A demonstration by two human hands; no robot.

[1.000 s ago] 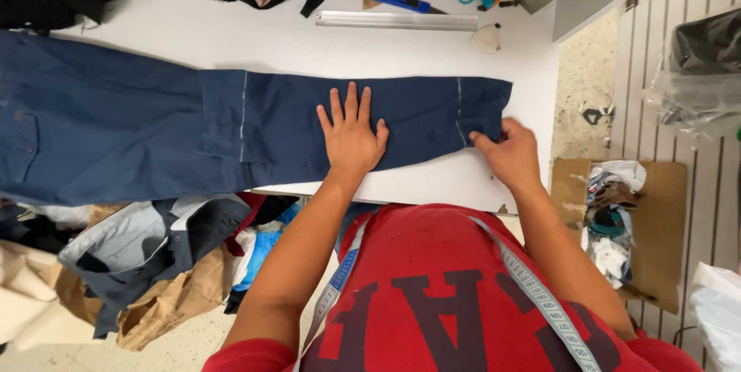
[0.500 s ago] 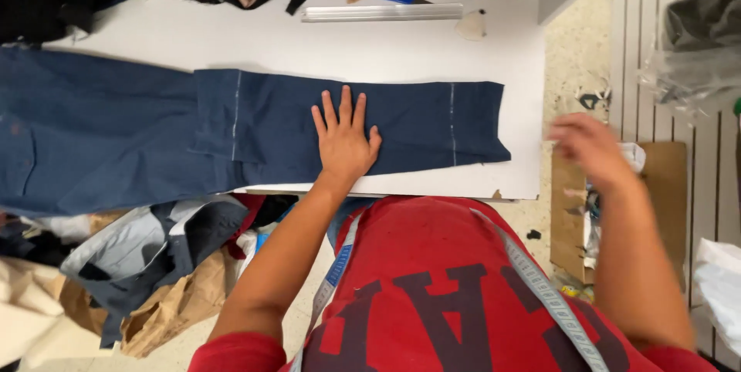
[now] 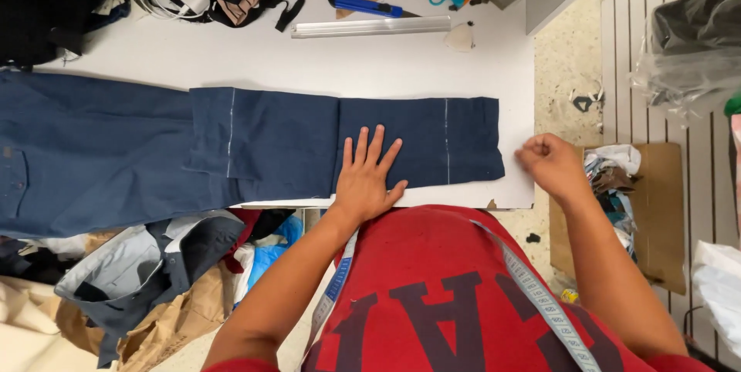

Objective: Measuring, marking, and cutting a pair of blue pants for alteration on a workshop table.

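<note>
Left hand [image 3: 367,179] flat, fingers spread on navy trousers [image 3: 231,152], right hand [image 3: 549,164] loosely fisted, empty, off table edge [image 3: 517,148]

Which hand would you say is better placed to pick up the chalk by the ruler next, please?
Probably the right hand: it hangs loosely closed off the table's end, nearer the chalk. The left hand lies flat on the trousers.

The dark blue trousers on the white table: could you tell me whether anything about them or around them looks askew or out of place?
The trousers lie flat under the left hand, though their lower edge overhangs the table. Clothes lie heaped below the table's front edge.
</note>
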